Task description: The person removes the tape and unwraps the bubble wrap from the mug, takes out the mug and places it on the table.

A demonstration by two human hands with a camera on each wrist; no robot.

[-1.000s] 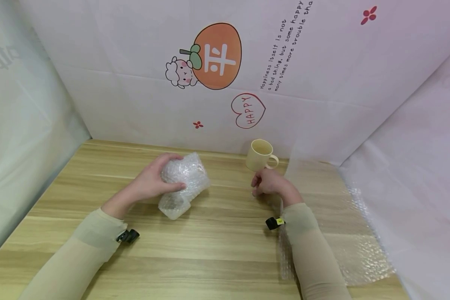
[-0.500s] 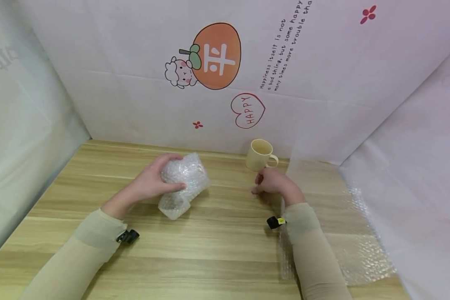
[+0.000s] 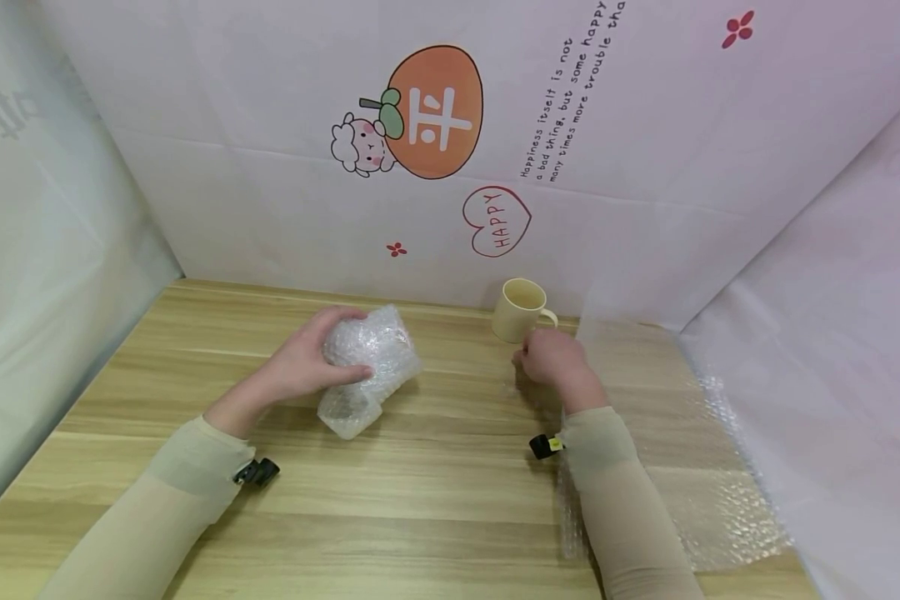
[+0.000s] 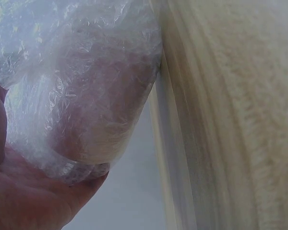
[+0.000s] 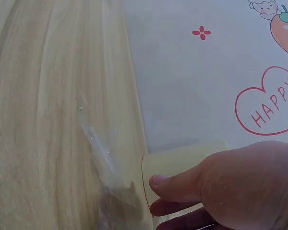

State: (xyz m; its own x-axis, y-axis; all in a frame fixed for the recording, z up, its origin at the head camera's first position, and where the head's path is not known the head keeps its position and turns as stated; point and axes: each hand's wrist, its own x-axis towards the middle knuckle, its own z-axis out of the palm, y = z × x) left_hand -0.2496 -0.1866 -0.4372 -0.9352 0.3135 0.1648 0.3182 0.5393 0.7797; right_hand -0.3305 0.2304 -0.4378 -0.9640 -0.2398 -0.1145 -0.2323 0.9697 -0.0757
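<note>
On the left part of the table, my left hand (image 3: 300, 358) grips a bubble-wrapped bundle (image 3: 382, 346), thumb and fingers spread around its side. Through the layers in the left wrist view, a pinkish, cup-like object (image 4: 101, 100) shows dimly. My right hand (image 3: 555, 358) is just in front of a cream mug (image 3: 513, 315) standing upright, and partly hides its handle. In the right wrist view, the thumb (image 5: 180, 184) and bent fingers overlap the mug (image 5: 182, 155); whether they touch it or pinch clear film, I cannot tell.
A clear bubble-wrap sheet (image 3: 720, 492) spreads under and beside the right forearm, over the table's (image 3: 390, 533) right side. Its thin edge (image 5: 103, 148) lies near the mug. Printed white cloth (image 3: 270, 217) stands behind, with more cloth on both sides.
The right hand has turned and shifted slightly away from the film edge toward the mug handle, covering more of it. The left hand and bundle stay in place.
</note>
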